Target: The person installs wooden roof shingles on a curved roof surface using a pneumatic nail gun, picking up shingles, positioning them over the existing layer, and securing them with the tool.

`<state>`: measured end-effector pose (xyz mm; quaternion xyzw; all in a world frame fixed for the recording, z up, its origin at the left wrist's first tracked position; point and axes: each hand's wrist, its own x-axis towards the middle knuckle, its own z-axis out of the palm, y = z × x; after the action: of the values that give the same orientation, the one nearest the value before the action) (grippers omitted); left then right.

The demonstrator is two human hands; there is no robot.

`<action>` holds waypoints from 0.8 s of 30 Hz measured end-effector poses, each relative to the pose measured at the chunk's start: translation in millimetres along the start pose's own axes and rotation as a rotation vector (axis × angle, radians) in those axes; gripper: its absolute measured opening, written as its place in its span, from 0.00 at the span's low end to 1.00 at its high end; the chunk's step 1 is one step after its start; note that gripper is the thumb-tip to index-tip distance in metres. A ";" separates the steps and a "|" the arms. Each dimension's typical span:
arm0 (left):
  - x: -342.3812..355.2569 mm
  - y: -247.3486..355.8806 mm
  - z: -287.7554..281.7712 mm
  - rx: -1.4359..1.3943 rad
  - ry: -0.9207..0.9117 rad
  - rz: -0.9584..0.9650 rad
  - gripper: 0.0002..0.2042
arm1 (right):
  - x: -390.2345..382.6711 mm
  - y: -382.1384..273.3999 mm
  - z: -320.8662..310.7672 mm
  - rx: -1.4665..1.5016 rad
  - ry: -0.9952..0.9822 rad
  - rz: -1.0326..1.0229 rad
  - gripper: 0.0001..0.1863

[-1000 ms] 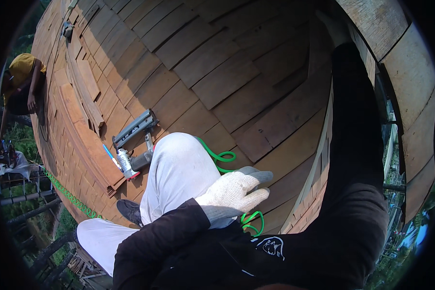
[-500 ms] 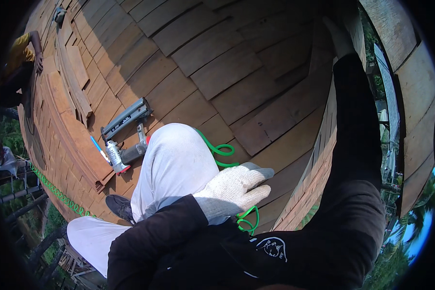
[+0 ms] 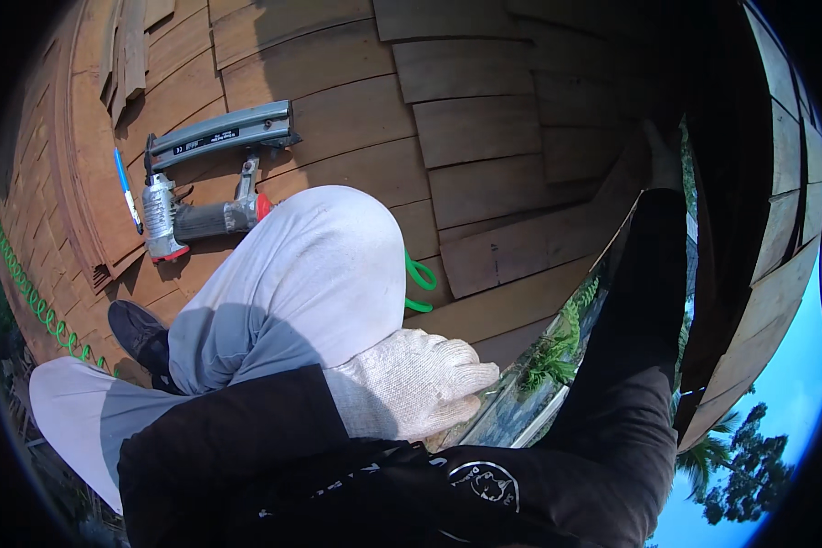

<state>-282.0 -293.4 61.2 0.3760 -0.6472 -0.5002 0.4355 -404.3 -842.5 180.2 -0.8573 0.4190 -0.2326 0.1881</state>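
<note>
My left hand (image 3: 411,384), in a white knitted glove, rests beside my raised knee with its fingers loosely bent and the thumb apart. Nothing shows in it. My right arm reaches far up and to the right. The right hand (image 3: 664,157) is in deep shadow near the end of a loose-looking wooden shingle (image 3: 520,233); its grip is hidden. A grey nail gun (image 3: 201,183) with a red end cap lies on the shingles left of my knee. Beside it is a blue and white pen (image 3: 127,189).
Stacked wooden shingles (image 3: 82,183) lie at the left. A green coiled air hose (image 3: 36,292) runs down the left edge, and part of a green hose (image 3: 420,279) shows by my knee. Another shingled face (image 3: 758,347) rises at the right. Greenery (image 3: 557,352) shows through a gap below.
The view has shifted and turned, and the person at the far left is out of sight. My left hand stays by the knee; my right arm stays outstretched.
</note>
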 end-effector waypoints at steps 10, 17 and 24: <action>2.1 -10.6 -3.3 -0.073 0.020 0.081 0.27 | 40.9 -2.5 20.5 -0.207 0.002 -0.030 0.49; 10.0 -4.8 -9.8 -0.064 -0.063 0.053 0.26 | 22.2 -17.2 -2.2 -0.169 0.016 -0.028 0.52; 6.6 -11.6 6.5 -0.075 0.115 0.102 0.24 | 29.4 1.1 -6.6 -0.105 -0.004 -0.105 0.55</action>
<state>-289.7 -299.9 50.4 0.3540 -0.6201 -0.4788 0.5108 -392.7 -867.6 192.1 -0.8874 0.3847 -0.2179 0.1311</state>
